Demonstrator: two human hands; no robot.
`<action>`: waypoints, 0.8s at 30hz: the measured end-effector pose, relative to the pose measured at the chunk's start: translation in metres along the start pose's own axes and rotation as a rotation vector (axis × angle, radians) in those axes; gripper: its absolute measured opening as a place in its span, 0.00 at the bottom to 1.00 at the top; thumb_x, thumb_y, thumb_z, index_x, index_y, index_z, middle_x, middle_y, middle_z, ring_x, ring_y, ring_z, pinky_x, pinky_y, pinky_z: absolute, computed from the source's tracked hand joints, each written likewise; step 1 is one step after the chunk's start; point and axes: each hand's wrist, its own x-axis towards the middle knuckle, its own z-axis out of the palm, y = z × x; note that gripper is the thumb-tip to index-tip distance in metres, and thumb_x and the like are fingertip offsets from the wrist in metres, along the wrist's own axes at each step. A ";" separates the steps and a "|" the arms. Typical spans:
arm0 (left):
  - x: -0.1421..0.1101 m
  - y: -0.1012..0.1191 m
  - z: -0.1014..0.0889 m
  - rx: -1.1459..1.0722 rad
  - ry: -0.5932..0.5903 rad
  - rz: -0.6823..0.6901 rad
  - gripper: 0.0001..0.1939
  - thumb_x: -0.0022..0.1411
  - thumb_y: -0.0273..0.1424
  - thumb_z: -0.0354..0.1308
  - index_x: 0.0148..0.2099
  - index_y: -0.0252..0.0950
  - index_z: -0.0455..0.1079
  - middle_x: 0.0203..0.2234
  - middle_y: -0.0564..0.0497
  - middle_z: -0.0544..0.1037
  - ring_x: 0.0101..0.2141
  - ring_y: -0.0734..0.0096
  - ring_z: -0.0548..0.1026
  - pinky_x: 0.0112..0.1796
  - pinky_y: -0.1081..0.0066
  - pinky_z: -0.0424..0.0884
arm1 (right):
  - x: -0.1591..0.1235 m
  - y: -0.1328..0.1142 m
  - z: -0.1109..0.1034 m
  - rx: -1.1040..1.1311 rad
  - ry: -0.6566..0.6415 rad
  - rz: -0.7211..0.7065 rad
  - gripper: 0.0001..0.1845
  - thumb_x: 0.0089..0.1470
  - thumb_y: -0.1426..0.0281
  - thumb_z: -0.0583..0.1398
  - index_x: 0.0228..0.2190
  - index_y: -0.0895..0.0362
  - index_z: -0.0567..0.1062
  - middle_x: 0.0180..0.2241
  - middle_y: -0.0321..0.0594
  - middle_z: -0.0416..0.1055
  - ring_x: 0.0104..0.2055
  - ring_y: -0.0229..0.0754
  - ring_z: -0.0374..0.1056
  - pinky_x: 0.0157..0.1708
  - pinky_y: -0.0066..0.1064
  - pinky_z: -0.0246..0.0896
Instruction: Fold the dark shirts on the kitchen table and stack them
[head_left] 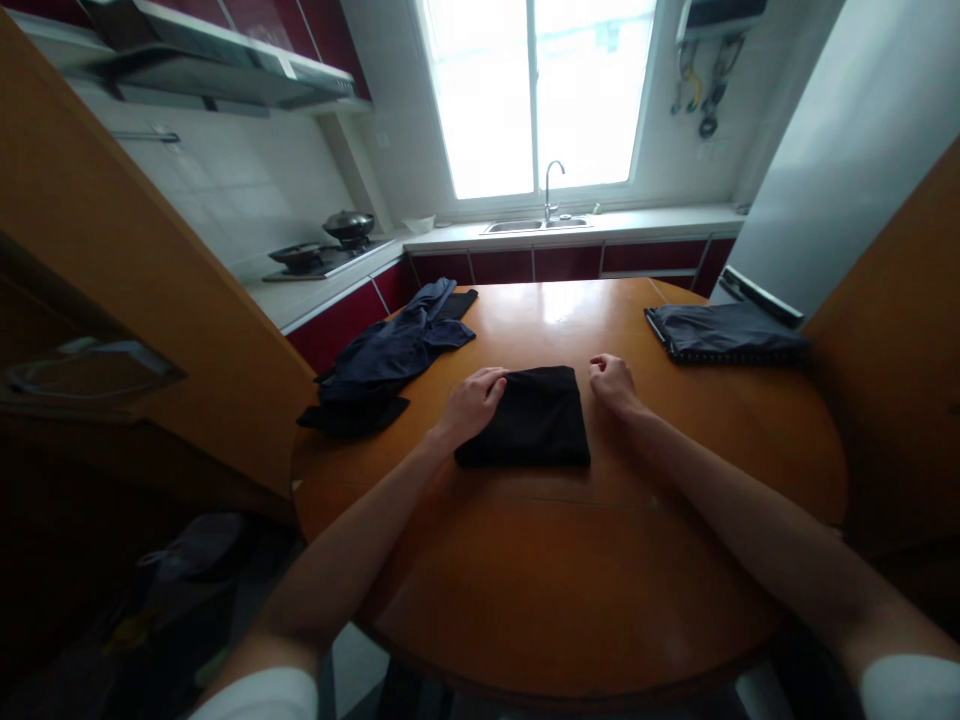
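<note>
Head view, as I see it. Black cloth (540, 420): folded, frame centre, on table (570, 590). Left hand (472, 405): laid over the cloth's left edge, fingers extended. Right hand (613, 382): just right of it, fingers curled; whether fully closed, cannot tell. Dark clothes (390, 350): heaped, centre-left. Grey clothes (724, 330): folded, right.

Before me spreads a glossy, orange-brown wooden table (555, 590) with a rounded edge. Past it I see dark red, flat-fronted cabinets (502, 266) under a long white counter (660, 219), set against pale tiled walls (255, 175). A wide, pale-framed two-pane window (484, 100) glows white with daylight, which glares on the table near its far edge.
</note>
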 end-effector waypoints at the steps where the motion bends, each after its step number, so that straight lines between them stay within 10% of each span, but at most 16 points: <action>1: 0.005 -0.010 -0.002 0.006 0.038 -0.058 0.22 0.71 0.37 0.46 0.59 0.35 0.72 0.57 0.44 0.75 0.58 0.60 0.71 0.62 0.64 0.62 | 0.000 -0.003 0.000 0.038 -0.035 0.045 0.14 0.59 0.68 0.58 0.43 0.61 0.79 0.39 0.52 0.80 0.41 0.50 0.77 0.43 0.37 0.70; 5: 0.017 -0.042 -0.005 -0.064 0.044 -0.363 0.24 0.60 0.30 0.60 0.58 0.32 0.72 0.55 0.40 0.76 0.58 0.52 0.71 0.60 0.59 0.65 | -0.009 -0.016 0.007 0.129 -0.282 0.150 0.11 0.51 0.62 0.66 0.27 0.58 0.77 0.20 0.41 0.73 0.24 0.44 0.72 0.26 0.31 0.67; 11: 0.017 -0.046 -0.015 -0.615 -0.025 -0.703 0.39 0.49 0.29 0.72 0.63 0.33 0.66 0.51 0.39 0.79 0.47 0.54 0.79 0.39 0.68 0.75 | -0.010 -0.026 0.008 0.216 -0.283 0.209 0.19 0.42 0.57 0.73 0.22 0.56 0.73 0.15 0.33 0.64 0.23 0.41 0.68 0.20 0.26 0.59; 24: 0.015 -0.046 -0.021 -0.743 -0.096 -0.767 0.38 0.51 0.28 0.71 0.63 0.41 0.64 0.50 0.43 0.78 0.38 0.65 0.80 0.26 0.77 0.71 | -0.019 -0.040 0.011 0.588 -0.387 0.254 0.07 0.45 0.71 0.67 0.27 0.59 0.74 0.25 0.37 0.75 0.28 0.39 0.72 0.25 0.24 0.65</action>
